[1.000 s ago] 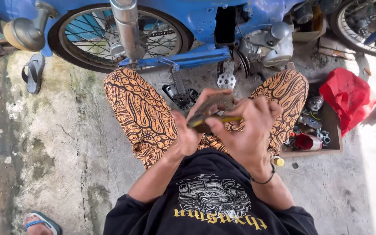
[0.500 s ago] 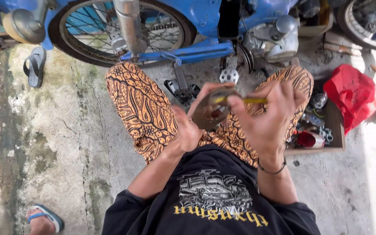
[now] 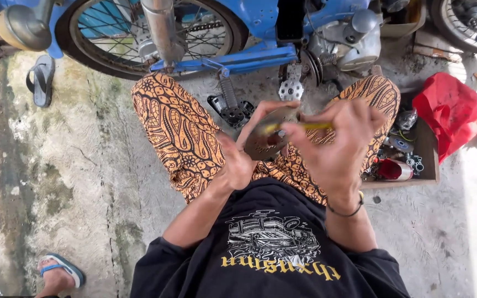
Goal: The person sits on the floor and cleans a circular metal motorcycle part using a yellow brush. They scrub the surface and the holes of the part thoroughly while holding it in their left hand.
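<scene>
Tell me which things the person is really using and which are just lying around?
In use:
- left hand holding a round metal disc
- right hand holding a yellow-handled tool against the disc

Lying about:
- red cloth
- wooden tray of parts
- grey sandal
- blue motorbike

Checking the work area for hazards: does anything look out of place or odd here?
A loose sandal lies alone on the stained concrete floor by the blue motorbike's rear wheel. Small metal parts sit loose on the ground under the bike.
</scene>
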